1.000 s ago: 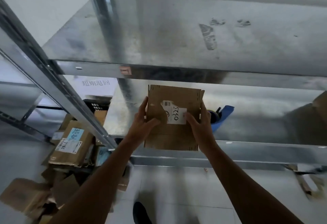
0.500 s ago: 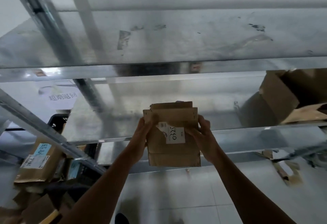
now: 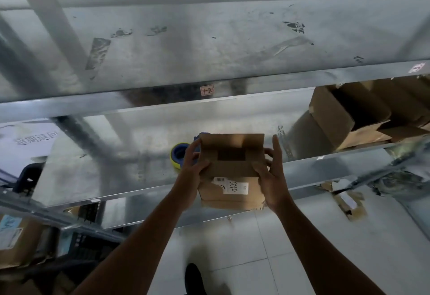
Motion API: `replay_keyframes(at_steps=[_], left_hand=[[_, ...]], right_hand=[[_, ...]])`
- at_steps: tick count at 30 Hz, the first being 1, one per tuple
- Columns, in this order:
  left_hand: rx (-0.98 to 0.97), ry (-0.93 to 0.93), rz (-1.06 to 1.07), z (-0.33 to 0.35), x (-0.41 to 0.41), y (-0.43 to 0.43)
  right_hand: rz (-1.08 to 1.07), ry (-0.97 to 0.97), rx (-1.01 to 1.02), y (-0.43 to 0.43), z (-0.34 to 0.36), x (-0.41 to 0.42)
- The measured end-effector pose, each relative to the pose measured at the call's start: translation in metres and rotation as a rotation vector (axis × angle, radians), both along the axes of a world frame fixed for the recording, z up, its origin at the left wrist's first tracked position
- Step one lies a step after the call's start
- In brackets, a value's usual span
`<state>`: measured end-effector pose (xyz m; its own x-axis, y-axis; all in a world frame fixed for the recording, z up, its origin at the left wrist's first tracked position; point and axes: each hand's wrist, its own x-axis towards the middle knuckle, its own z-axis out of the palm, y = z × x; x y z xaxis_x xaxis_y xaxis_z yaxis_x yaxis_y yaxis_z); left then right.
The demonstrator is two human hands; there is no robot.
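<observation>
A small brown cardboard box [image 3: 232, 173] with a white label marked by hand is held between both hands over the front edge of a metal shelf [image 3: 104, 178]. My left hand [image 3: 192, 176] grips its left side, thumb on the top face. Gripping the right side is my right hand [image 3: 273, 178], fingers stretched up along the edge. The box's top flaps stand partly open, showing a dark gap.
A roll of tape [image 3: 178, 155] with a blue and yellow rim lies on the shelf just left of the box. Open cardboard boxes [image 3: 353, 117] sit on the shelf at right. Parcels [image 3: 18, 241] pile on the floor at left. An upper shelf [image 3: 209, 45] is above.
The box has tipped from upright to lying flatter, its label face now up, and moved forward over the shelf edge. The view shifted right, bringing the tape roll into sight.
</observation>
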<state>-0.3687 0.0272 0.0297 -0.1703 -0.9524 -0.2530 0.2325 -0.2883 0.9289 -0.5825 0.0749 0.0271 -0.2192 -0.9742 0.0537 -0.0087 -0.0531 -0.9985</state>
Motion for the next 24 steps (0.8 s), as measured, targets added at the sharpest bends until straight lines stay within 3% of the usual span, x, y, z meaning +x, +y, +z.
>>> replay_keyframes(at_steps=[3, 7, 19, 24], left_hand=[[0.012, -0.011, -0.005, 0.003, -0.009, -0.018], [0.004, -0.161, -0.072, 0.000, -0.030, -0.034], [-0.339, -0.414, 0.107, -0.020, -0.088, -0.079], [-0.331, -0.474, 0.187, -0.019, -0.113, -0.088]], right_hand=[[-0.086, 0.126, 0.064, -0.017, 0.003, -0.007], [-0.160, 0.278, 0.034, -0.038, 0.012, -0.022], [-0.104, 0.453, -0.083, -0.097, -0.013, -0.081], [-0.027, 0.351, -0.078, -0.117, -0.026, -0.101]])
